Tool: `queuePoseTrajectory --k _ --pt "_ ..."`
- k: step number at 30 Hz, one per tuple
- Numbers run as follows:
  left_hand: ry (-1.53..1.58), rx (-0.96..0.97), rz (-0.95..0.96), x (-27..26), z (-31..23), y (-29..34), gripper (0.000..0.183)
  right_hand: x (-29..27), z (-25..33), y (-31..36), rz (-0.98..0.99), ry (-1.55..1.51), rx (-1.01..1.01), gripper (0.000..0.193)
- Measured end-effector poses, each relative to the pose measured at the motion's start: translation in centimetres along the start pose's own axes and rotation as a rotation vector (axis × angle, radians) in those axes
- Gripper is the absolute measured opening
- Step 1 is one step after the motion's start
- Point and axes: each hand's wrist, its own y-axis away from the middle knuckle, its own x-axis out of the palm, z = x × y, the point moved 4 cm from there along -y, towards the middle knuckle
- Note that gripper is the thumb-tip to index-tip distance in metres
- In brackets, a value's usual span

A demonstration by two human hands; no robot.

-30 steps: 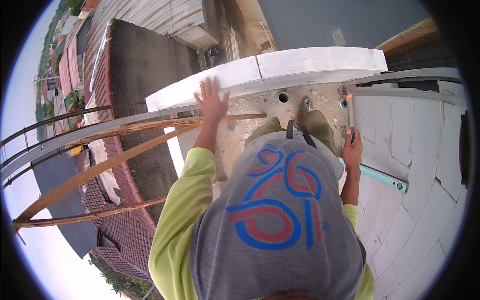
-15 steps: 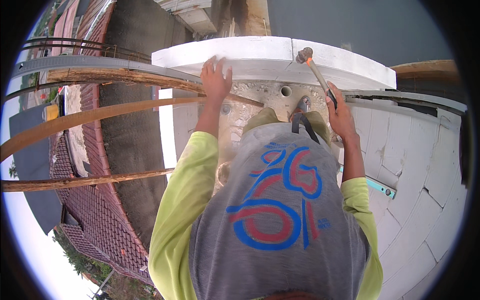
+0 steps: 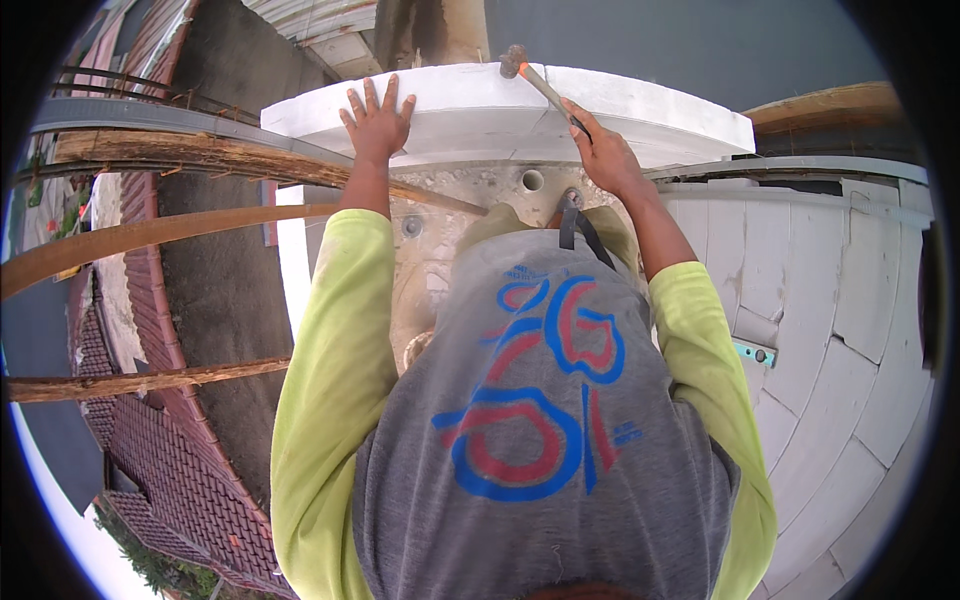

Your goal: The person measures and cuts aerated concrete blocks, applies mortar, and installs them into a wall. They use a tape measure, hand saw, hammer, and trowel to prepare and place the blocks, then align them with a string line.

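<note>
My left hand [image 3: 378,122] lies with fingers spread on the near face and top edge of a low wall of white blocks [image 3: 450,95]. In my right hand [image 3: 606,150] is a hammer [image 3: 543,88], gripped by its handle. The hammer's dark head, with an orange band just below it, is at the wall's top near the joint between two blocks. Whether the head touches the block I cannot tell.
Wooden poles [image 3: 160,222] and a grey metal channel [image 3: 180,122] cross from the left. A pipe opening [image 3: 532,180] shows in the rough floor. At right stands a block wall [image 3: 800,290] with a turquoise spirit level [image 3: 754,352]. Tiled roofs [image 3: 180,450] lie below left.
My left hand has moved up onto the wall's edge, fingers spreading wider. My right hand has carried the hammer left relative to the wall, to the block joint. The view has shifted slightly.
</note>
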Motion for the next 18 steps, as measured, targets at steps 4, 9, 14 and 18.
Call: queuePoseTrajectory --k 4,9,14,18 --pt "0.001 0.012 0.009 0.0 -0.4 0.1 0.072 1.1 -0.9 1.1 -0.202 -0.060 -0.109 0.052" --pt "-0.027 0.029 0.012 0.3 0.1 -0.5 0.073 0.9 -1.8 0.3 0.033 0.045 0.073 0.052" --pt "0.003 -0.009 0.079 -0.7 -0.2 -0.7 0.072 0.0 -5.5 7.4 -0.117 -0.142 0.109 0.053" --pt "-0.004 -0.032 0.076 -1.9 -2.0 -1.3 0.073 -0.3 -12.9 15.7 -0.311 -0.242 0.230 0.052"
